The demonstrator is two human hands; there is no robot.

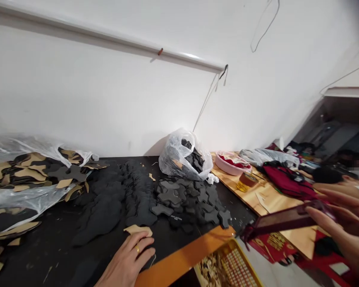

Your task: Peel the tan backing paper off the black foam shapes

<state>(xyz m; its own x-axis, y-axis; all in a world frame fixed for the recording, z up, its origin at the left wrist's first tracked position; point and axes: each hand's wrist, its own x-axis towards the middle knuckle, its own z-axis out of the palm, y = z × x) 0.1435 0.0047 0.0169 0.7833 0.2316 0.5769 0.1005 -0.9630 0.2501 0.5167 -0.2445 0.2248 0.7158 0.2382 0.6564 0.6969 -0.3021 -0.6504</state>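
The left hand [128,257], a ring on one finger, rests on the black tabletop [83,263] with fingers loosely bent, the tips at a small tan piece [136,229]; whether they pinch it, I cannot tell. Just beside it, the orange strip [185,255] runs slantwise along the near edge, and past that edge sits the yellow basket [247,262]. The right hand [348,235] is closed on a dark red object [284,219], held in the air beyond the strip, well apart from the left.

Farther in, a narrow gap of tabletop separates the left hand from overlapping dark pieces [104,207] and the scattered grey pieces [184,197]. Behind those, the plastic bag [172,161] stands close to the wall [107,99]; the pink basin [231,167] sits on the wooden board [267,201] to its right.
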